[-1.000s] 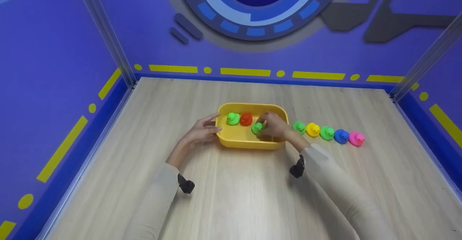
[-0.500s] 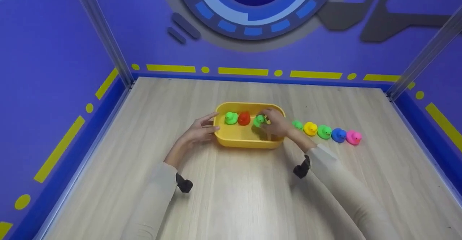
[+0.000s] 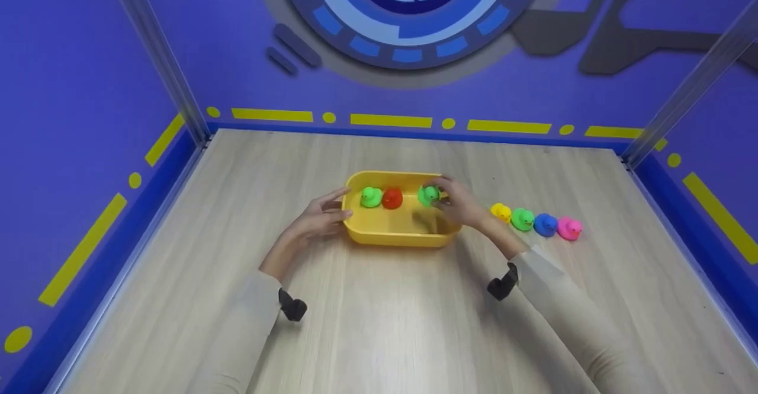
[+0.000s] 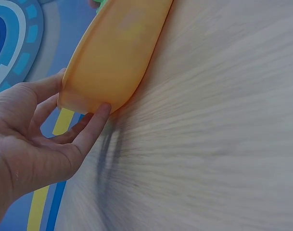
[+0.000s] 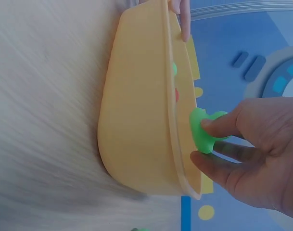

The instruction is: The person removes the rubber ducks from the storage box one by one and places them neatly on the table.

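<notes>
A yellow tub (image 3: pixel 397 240) stands on the wooden table. Against its left end my left hand (image 3: pixel 320 216) rests its fingertips, with fingers fairly straight and spread; the left wrist view shows them touching the end wall. My right hand (image 3: pixel 463 203) pinches a green rubber duck (image 5: pixel 202 130) between thumb and fingers, over the tub's right part, raised to about rim height. Inside the tub, at the left, sit another green duck (image 3: pixel 371 197) and a red duck (image 3: pixel 392 198) side by side.
Right of the tub, a row holds a yellow duck (image 3: pixel 501 212), a green duck (image 3: pixel 523 219), a blue duck (image 3: pixel 545 224) and a pink duck (image 3: pixel 569 228). Blue panels (image 3: pixel 385 98) enclose the table's back and sides. My right forearm passes in front of the row's left end.
My right hand has lifted the green duck off the tub floor and moved it toward the tub's right back. Another green duck, outside the tub, is now hidden by the hand. Left hand stays.
</notes>
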